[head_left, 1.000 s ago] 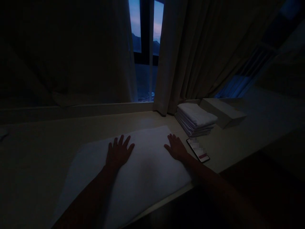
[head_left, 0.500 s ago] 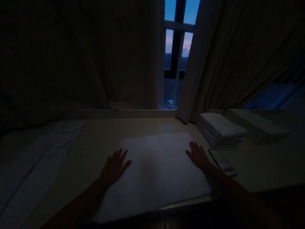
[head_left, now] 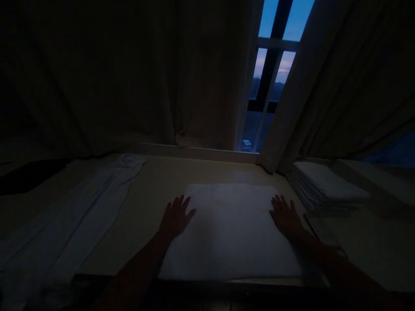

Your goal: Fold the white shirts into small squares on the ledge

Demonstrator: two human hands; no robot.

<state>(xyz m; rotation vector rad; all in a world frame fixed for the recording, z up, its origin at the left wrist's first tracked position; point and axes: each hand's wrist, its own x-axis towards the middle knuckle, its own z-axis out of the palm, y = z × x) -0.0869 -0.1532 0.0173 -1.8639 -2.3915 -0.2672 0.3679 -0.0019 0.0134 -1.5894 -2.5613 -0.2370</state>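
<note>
White towel (head_left: 230, 233) lies flat on the table (head_left: 155, 190); I see left hand (head_left: 175, 218) and right hand (head_left: 285, 216) pressed flat on its side edges, fingers spread, gripping nothing.

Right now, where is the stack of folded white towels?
The stack of folded white towels sits at the right on the table, past the right hand, below the curtain.

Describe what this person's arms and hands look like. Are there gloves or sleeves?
Both are bare. The left hand and right hand wear no gloves, and no sleeve covers either forearm as far as the picture's lower edge. I can make out no ring, watch or bracelet, though the room is very dim, so small items could be missed. Each hand has slim fingers.
</note>
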